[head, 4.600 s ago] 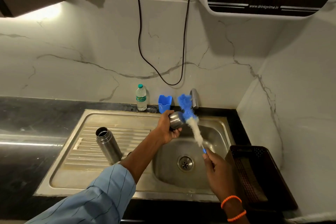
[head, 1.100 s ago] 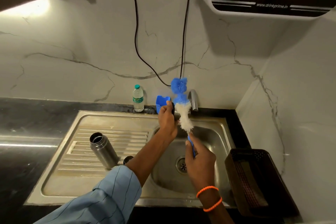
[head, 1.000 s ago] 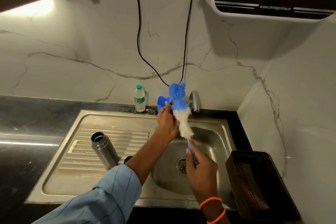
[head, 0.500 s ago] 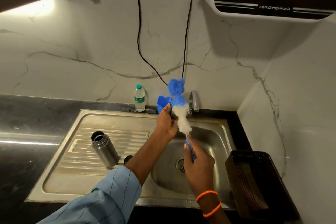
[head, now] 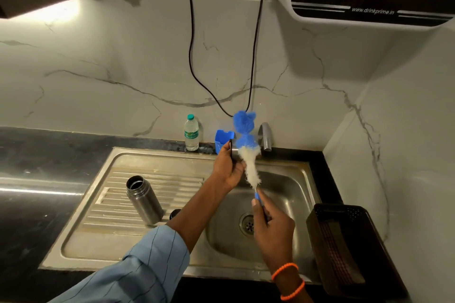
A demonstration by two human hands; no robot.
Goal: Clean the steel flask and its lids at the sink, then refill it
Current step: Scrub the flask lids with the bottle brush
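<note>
Over the sink basin [head: 283, 187], the left hand [head: 227, 167] grips a dark lid [head: 230, 148] against the bottle brush [head: 247, 152] grasped by the right hand [head: 273, 231], while the open steel flask [head: 144, 200] stands on the drainboard.

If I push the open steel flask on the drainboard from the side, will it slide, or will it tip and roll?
The flask stands tall and narrow, so a high push would probably tip it. The drainboard is ribbed, which may catch its base rather than let it slide. Being round, it would likely roll once down. It looks open, perhaps empty and light.
</note>
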